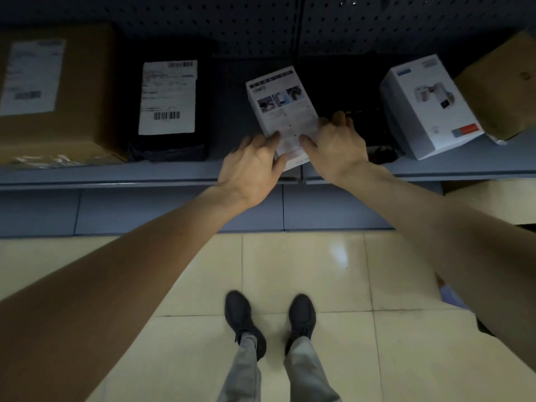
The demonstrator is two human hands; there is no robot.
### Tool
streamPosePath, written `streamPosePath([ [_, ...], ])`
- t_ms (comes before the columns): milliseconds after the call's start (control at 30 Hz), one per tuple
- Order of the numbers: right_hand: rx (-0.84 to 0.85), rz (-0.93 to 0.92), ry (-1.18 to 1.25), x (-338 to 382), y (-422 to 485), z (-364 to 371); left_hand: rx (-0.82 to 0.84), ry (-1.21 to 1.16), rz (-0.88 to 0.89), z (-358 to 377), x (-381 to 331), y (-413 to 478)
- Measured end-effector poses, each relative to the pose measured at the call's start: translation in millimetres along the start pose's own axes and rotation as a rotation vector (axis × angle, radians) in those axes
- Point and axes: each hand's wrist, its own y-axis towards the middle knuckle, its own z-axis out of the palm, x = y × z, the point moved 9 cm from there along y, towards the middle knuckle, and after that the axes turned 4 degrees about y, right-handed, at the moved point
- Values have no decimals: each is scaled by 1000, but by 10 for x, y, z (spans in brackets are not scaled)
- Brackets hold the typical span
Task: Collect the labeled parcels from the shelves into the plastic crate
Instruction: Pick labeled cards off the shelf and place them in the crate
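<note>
Both hands are on the white box (282, 103) now: left hand (255, 166) pinches its near-left corner, right hand (333, 149) curls over its right edge. The box runs lengthwise away from them, far end angled left. The crate is out of view.

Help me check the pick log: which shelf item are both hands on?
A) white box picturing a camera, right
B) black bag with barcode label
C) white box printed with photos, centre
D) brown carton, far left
C: the left hand and right hand both hold the near end of the white box printed with photos; they touch nothing else.
</note>
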Motion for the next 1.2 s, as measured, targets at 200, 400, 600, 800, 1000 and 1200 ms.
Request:
streamPosePath([
  [200, 47, 131, 175, 5, 32, 125, -7, -91, -32, 9, 97, -78],
  [400, 22, 188, 369, 159, -341, 319, 6, -236, -121, 70, 265, -396],
  [600, 63, 278, 719, 160, -779, 630, 41, -377, -192, 180, 243, -779],
  [800, 48, 402, 948, 15, -780, 691, 14, -440, -215, 191, 285, -682],
  [1000, 72, 492, 1129, -87, -758, 732, 44, -529, -241, 196, 300, -623],
  [1200, 30, 394, 1094, -127, -811, 442, 32, -564, -140, 190, 134, -636],
])
